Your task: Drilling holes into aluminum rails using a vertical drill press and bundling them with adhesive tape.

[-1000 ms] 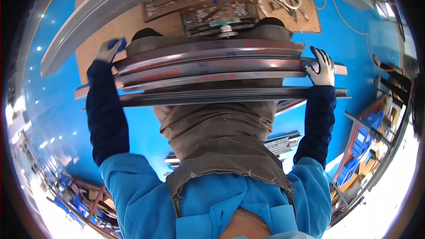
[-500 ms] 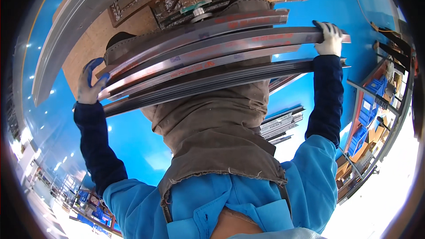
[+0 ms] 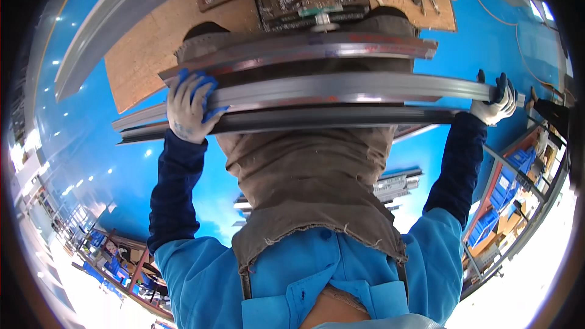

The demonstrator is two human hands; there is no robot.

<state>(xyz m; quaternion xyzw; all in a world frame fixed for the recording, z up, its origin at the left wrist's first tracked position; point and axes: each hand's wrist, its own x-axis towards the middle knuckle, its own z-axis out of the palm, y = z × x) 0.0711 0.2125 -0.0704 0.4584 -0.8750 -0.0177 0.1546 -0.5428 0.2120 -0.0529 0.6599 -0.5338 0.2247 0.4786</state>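
Note:
Both of my hands wear white gloves with blue-coated fingers. My left hand [image 3: 192,105] is closed over a long grey metal profile [image 3: 341,87], some way in from its left end. Near the other end of that profile, my right hand [image 3: 496,102] curls its fingers round it. Closer to my body lies a dark ribbed metal profile [image 3: 329,120], whose left end passes beneath my left hand. Farther out, another metal profile [image 3: 292,53] with red print lies across my legs, touched by neither hand. Between them, part of a further profile shows red marks.
Beyond my feet, a machine bed [image 3: 292,0] strewn with metal chips stands by a brown board [image 3: 146,55]. Large grey curved metal [image 3: 116,18] rises at the far left. Shelving with blue bins [image 3: 503,189] stands at right. More profiles [image 3: 399,184] lie lower on the blue floor.
My left hand, open at the profile ends before, has moved right and closed over the grey profile. That profile now shows a plain face instead of red print. The right hand keeps its end.

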